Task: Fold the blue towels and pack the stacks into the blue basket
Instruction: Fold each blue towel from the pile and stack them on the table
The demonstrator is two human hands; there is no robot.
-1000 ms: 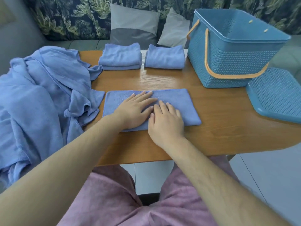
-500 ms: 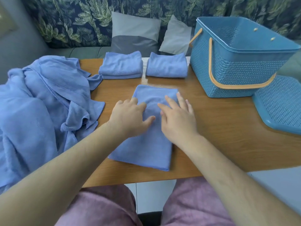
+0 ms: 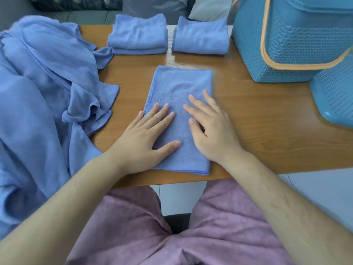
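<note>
- The towel in work (image 3: 181,83) lies flat in the middle of the surface (image 3: 257,121), already folded to a narrow strip that points away from the person. Its near end is just beside the front edge of the surface.
- The left hand (image 3: 141,142) and the right hand (image 3: 214,136) both lie on the near half of it, palms down, fingers straight and a little spread. They press the cloth and grasp nothing.
- I think the next fold is the risk. If the near end is lifted with only one hand pressing, the layers can slide apart and the edges will not meet.
- Because the near end is so close to the front edge, a pull toward the body may drag it over the edge.
- The pile of unfolded towels (image 3: 38,92) lies near the left hand and hangs over the left side. A forearm could catch a corner and pull it onto the strip, or its own weight could take it down to the floor.
- The two folded stacks (image 3: 137,35) (image 3: 200,37) sit close together at the far side. Carrying one with a loose hold may open it.
- The blue basket (image 3: 286,44) stands to the right, its lid (image 3: 336,96) just beside it. I cannot tell if the lid lies fully on the surface.
</note>
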